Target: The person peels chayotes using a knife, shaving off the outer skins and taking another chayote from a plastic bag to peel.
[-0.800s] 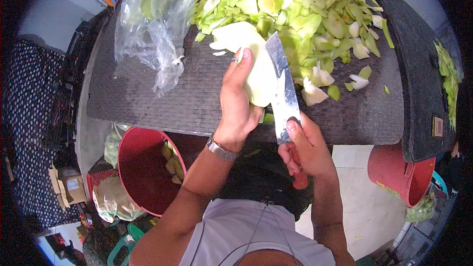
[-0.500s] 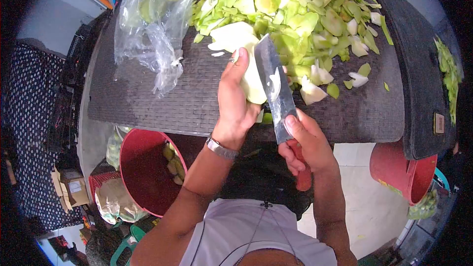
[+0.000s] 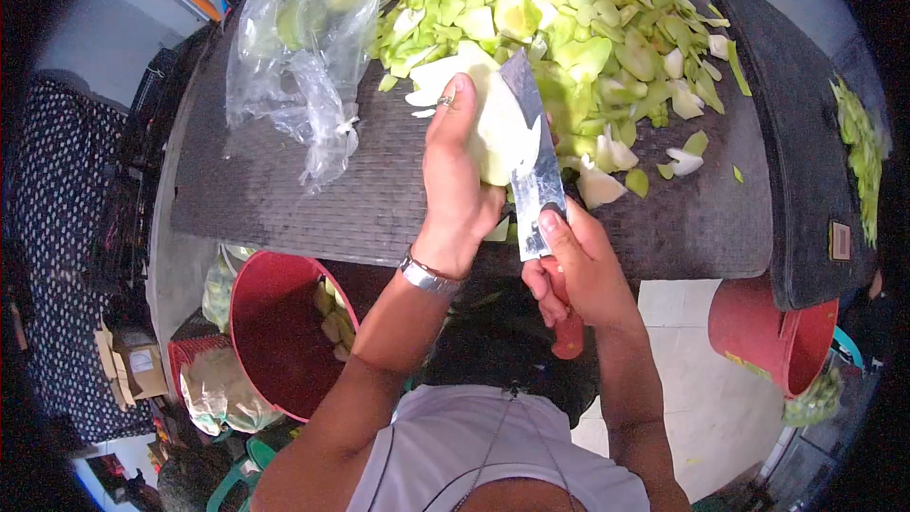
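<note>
My left hand point(image 3: 455, 171), a ring and a metal bracelet on it, is closed round a peeled, pale fruit point(image 3: 496, 137), possibly a green mango. My right hand point(image 3: 583, 265) grips a wide-bladed knife point(image 3: 533, 114) by its reddish handle, with the thumb on the base of the blade. The blade points up and away, lying along the right side of the fruit. A white sliver clings to the metal. Just beyond both hands spreads a large heap of green and white slices point(image 3: 569, 28); several loose pieces lie at its near right edge.
The dark woven tabletop point(image 3: 275, 218) carries a clear plastic bag point(image 3: 303, 66) of green fruit at left. Below the table stand a red bucket point(image 3: 284, 360) with pieces inside and another red bucket point(image 3: 758, 332) at right. A dark chair back point(image 3: 796, 133) borders the right side.
The knife blade has shifted slightly left and turned its flat face, now closer against the fruit. The view has moved slightly. Both hands keep their holds.
</note>
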`<action>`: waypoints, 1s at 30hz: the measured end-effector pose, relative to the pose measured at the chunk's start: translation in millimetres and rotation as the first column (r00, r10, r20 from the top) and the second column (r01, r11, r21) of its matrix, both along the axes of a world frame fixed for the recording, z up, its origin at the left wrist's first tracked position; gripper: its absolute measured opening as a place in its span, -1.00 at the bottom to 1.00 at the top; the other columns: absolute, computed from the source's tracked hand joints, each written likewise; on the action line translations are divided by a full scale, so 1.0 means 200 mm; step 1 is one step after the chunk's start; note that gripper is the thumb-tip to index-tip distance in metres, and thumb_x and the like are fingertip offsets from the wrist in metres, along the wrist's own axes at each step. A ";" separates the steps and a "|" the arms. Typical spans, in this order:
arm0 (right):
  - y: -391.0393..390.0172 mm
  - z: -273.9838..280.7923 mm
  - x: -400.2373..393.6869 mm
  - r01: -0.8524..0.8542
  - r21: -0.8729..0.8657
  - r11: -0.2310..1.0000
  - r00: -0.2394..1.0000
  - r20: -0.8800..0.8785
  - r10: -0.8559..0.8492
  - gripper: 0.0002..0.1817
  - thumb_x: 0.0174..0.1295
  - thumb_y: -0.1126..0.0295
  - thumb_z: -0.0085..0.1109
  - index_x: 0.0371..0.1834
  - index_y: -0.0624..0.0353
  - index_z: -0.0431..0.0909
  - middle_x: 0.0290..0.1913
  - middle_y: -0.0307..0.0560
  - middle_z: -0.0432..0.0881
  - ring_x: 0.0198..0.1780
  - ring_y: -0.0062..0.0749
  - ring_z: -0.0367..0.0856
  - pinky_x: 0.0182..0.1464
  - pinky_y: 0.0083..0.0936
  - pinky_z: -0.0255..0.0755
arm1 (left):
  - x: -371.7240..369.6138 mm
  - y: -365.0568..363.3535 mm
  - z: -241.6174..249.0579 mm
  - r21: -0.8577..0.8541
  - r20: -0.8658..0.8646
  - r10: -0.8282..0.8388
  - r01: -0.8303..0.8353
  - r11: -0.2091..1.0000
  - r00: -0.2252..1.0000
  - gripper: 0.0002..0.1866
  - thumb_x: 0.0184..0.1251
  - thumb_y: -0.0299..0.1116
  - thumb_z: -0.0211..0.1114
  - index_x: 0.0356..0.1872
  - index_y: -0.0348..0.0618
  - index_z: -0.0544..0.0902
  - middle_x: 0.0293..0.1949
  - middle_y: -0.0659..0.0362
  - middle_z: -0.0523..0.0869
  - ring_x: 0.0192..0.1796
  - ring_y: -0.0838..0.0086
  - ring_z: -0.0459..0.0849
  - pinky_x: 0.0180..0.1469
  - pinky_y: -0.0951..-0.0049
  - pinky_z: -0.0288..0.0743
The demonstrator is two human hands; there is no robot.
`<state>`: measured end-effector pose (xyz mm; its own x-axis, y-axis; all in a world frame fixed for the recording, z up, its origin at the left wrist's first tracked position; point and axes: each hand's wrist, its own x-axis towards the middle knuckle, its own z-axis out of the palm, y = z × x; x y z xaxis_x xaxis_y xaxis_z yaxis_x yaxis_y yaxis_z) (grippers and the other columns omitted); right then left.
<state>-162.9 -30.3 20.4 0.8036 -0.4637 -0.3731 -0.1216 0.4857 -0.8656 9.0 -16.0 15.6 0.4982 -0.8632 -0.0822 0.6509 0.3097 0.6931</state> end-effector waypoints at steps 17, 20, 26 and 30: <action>-0.12 -0.17 0.06 -0.267 0.745 0.611 0.853 0.477 -0.209 -0.55 0.69 0.00 -0.37 -0.07 0.14 0.37 -0.63 -0.16 0.40 -0.90 -0.59 0.18 -0.89 -0.52 0.14 | 0.04 -0.08 -0.03 0.137 0.112 0.109 -0.124 0.983 0.988 -0.33 0.57 0.34 -0.04 0.18 -0.08 0.57 -0.11 0.13 0.72 -0.07 0.35 0.74 -0.08 0.16 0.71; -0.16 -0.18 0.04 -0.370 0.723 0.584 0.742 0.608 -0.282 -0.53 0.70 0.00 -0.44 -0.01 0.15 0.36 -0.62 -0.16 0.43 -0.90 -0.61 0.16 -0.91 -0.53 0.12 | 0.06 -0.05 -0.04 0.181 0.046 0.105 -0.112 0.977 0.993 -0.35 0.57 0.34 -0.06 0.20 -0.03 0.56 -0.06 0.11 0.72 -0.02 0.29 0.75 0.00 0.07 0.68; -0.15 0.08 0.11 0.182 -0.441 0.879 0.960 -0.114 -0.256 -0.63 0.60 0.04 -0.03 0.08 0.15 0.45 -0.52 -0.07 0.61 -0.67 -0.32 0.55 -0.62 -0.34 0.43 | 0.08 -0.04 -0.03 0.059 -0.082 0.019 -0.014 0.998 0.996 -0.40 0.64 0.23 -0.07 0.21 -0.13 0.52 -0.08 0.11 0.71 -0.10 0.25 0.75 0.04 0.07 0.70; -0.05 0.03 0.14 0.129 -0.948 0.290 0.971 0.062 -0.230 -0.71 0.58 0.20 -0.03 0.11 0.18 0.48 -0.38 0.20 0.66 -0.32 0.24 0.70 -0.33 0.02 0.56 | 0.09 -0.05 -0.03 -0.032 -0.185 0.027 -0.033 0.999 0.982 -0.38 0.62 0.19 -0.06 0.31 -0.15 0.48 0.08 -0.07 0.68 0.07 -0.01 0.69 0.12 -0.02 0.63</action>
